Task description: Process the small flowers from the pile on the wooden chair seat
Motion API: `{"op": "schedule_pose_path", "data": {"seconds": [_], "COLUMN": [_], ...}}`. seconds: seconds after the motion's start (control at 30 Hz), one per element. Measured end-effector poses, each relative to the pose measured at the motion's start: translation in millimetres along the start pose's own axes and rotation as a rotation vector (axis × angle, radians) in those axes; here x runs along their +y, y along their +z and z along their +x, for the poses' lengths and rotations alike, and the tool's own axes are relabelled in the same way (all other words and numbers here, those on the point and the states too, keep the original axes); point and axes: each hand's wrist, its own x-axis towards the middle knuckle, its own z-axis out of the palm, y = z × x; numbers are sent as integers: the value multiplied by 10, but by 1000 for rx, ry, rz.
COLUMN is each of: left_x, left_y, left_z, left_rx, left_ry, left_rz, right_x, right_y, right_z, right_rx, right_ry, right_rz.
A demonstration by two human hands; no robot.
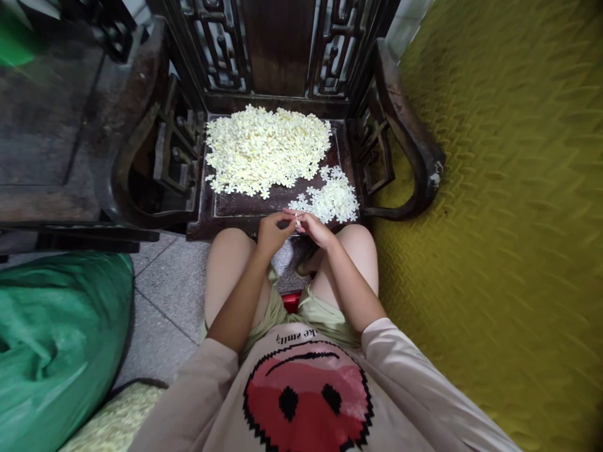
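While sack (70, 320) bulges, flowers (268, 150) on chair (282, 50)

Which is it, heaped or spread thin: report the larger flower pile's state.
Heaped: the larger flower pile has blossoms overlapping thickly, hiding the chair seat beneath; dark wood shows around its edges.

A green sack (70, 326) rests on grey floor tiles (164, 298).

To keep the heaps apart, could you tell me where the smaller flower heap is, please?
In the head view, the smaller flower heap lies at the near right of the chair seat, just beyond the right hand.
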Motion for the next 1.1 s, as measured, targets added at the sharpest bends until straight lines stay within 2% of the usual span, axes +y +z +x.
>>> {"op": "schedule_pose_path", "data": {"seconds": [0.37, 0.57, 0.7, 0.9, 1.1], "left_x": [-4, -5, 42, 61, 49], "left_y": [55, 83, 64, 37, 63], "left_z": [-20, -33, -23, -14, -22], "left_rx": [71, 68, 79, 73, 78], "left_ry": [106, 15, -62, -67, -67], "left_rz": [287, 290, 241, 224, 269], "right_x": [62, 128, 161, 154, 121], "right_y": [23, 52, 84, 141, 125], "right_z": [39, 65, 71, 58, 34], "right_rx": [79, 55, 88, 99, 77], "right_ry": [18, -14, -72, -148, -123], "right_rz": [-176, -214, -262, -289, -351]}}
